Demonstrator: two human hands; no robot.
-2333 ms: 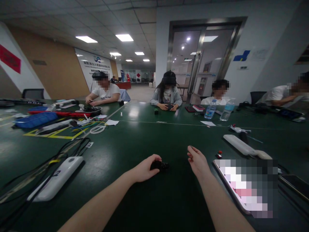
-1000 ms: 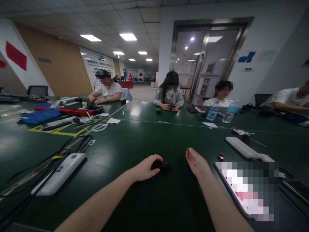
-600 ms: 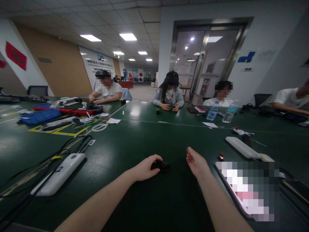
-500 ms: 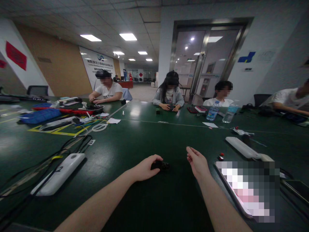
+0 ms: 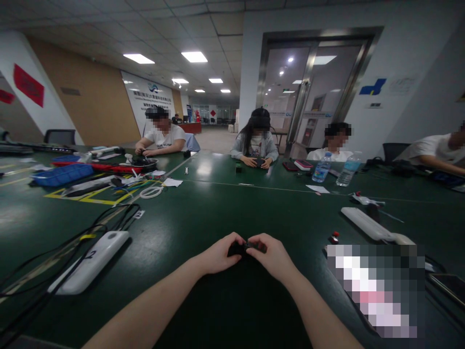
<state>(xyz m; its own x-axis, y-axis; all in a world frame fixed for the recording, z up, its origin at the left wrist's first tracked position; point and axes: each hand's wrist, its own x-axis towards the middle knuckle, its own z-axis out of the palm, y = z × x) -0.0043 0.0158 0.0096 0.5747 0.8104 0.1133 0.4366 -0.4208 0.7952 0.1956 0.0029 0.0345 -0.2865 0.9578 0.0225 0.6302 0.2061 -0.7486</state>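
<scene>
In the middle of the dark green table [image 5: 203,213], a small black object [image 5: 237,249] lies between my two hands. My left hand [image 5: 222,253] is closed round its left side, thumb on the near side and fingers on the far side. My right hand [image 5: 269,253] pinches at the object's right end with thumb and forefinger, the tips nearly meeting those of the left. The fingers cover much of the object, and its exact kind cannot be made out. Whether a tiny piece is between the right fingertips is hidden.
A white power strip [image 5: 92,264] with black cables lies at left. Blue trays [image 5: 63,174] and wires stand farther back. At right are a blurred-out flat device [image 5: 374,291], a white long object [image 5: 365,224] and two water bottles [image 5: 321,167]. Several people sit across the table.
My right hand has moved left, from apart on the right to the right end of the black object. The left hand has stayed on it. The view has shifted slightly.
</scene>
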